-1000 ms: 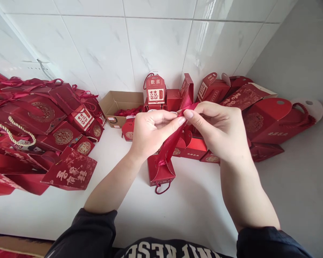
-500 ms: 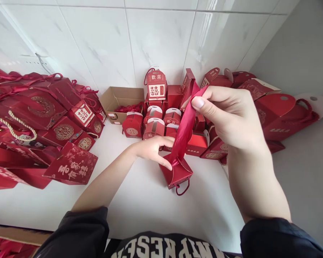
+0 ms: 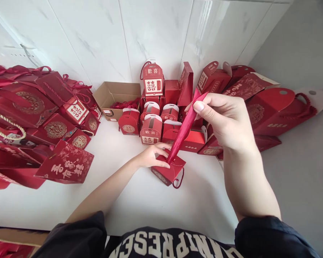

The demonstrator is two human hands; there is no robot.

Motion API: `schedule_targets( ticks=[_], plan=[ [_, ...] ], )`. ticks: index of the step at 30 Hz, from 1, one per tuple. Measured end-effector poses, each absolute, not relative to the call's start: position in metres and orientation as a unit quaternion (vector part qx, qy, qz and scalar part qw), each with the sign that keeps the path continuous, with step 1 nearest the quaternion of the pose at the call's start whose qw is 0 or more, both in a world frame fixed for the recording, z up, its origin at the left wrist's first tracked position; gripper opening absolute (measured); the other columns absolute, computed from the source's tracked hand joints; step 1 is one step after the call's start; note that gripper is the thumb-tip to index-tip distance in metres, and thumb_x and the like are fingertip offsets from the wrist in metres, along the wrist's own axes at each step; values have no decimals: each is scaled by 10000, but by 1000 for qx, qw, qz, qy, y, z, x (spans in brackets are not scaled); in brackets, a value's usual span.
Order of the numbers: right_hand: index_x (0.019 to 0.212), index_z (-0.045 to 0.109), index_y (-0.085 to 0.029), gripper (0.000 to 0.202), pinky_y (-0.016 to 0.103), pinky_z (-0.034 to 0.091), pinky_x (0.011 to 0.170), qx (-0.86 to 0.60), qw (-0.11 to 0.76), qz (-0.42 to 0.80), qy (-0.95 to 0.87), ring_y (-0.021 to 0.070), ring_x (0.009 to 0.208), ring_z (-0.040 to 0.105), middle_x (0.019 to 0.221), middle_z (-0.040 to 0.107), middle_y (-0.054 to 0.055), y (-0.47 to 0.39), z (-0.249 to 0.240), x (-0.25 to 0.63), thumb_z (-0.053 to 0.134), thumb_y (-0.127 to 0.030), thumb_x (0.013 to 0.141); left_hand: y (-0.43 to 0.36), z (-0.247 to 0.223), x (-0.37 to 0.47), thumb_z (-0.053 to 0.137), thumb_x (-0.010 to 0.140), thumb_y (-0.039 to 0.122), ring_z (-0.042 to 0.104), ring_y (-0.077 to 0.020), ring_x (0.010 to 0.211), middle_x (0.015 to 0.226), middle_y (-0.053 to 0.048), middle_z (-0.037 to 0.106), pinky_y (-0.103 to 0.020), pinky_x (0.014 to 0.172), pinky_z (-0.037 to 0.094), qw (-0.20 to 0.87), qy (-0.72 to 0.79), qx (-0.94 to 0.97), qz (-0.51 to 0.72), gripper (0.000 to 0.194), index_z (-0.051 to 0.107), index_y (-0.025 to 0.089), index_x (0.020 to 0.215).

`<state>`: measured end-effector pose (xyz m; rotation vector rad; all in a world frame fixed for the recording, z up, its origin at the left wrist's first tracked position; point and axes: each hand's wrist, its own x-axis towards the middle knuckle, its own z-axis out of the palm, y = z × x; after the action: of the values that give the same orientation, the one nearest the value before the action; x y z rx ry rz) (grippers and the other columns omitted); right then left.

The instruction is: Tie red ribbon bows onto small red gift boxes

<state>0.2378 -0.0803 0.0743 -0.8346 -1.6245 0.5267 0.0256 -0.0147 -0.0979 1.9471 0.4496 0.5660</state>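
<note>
My right hand pinches the upper end of a red satin ribbon between thumb and fingers. The ribbon slants taut down to the top of a small red gift box on the white table. My left hand holds that box from the left, thumb on the near side and fingers across the far side. Where the ribbon's lower end goes into or around the box cannot be made out. A dark red cord handle loops out at the box's right end.
Behind stand several small red boxes and an open cardboard box with red ribbons inside. Decorated red boxes pile up at left. Larger red boxes lean near the grey wall at right. A tiled wall closes off the back.
The gift box has turned and shifted a little left in view, along with my left hand. The ribbon now slants more and looks narrower. The whole view has shifted slightly.
</note>
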Motion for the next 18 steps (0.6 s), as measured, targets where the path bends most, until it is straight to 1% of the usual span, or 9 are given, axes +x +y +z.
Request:
schedule_targets(
  ticks=[3,5,8,10,13,18],
  plan=[
    [684,669,-200,251,257,484,595,-360,593,221,-686,108,627,559,669,622,-24,-80,73,239,636,-231,931,-15,-100,27,859,677,341,551,-286,1271,1316,-110,642,-431,1130,384,510,190,801,248,263,805,225,906],
    [677,668,-197,255,256,479,590,-362,594,224,-683,108,624,555,665,622,-23,-80,72,239,637,-225,928,-16,-98,28,853,688,322,553,-281,1272,1329,-108,634,-436,1134,381,523,189,793,250,264,800,224,928],
    [681,677,-194,255,262,487,601,-365,586,239,-683,111,625,561,683,639,-16,-81,72,238,650,-270,923,-16,-91,30,840,703,286,539,-281,1297,1374,-109,603,-444,1150,363,551,195,779,226,272,791,212,961],
    [694,682,-197,259,271,501,616,-369,581,244,-683,121,643,581,694,642,-10,-81,71,237,658,-324,918,-16,-89,32,846,693,284,536,-289,1301,1371,-111,608,-450,1151,358,552,208,780,208,270,794,208,947],
    [688,675,-203,283,285,506,610,-381,579,232,-683,137,648,586,682,627,-6,-82,70,237,672,-391,901,-14,-88,33,852,684,320,539,-293,1292,1350,-105,629,-445,1139,365,530,219,792,210,234,806,215,888],
    [672,663,-194,316,274,475,588,-402,578,218,-677,125,613,548,648,590,-8,-79,66,238,670,-415,897,-12,-90,32,837,706,367,521,-282,1284,1318,-65,660,-418,1106,374,464,190,839,211,148,820,268,815]
  ],
)
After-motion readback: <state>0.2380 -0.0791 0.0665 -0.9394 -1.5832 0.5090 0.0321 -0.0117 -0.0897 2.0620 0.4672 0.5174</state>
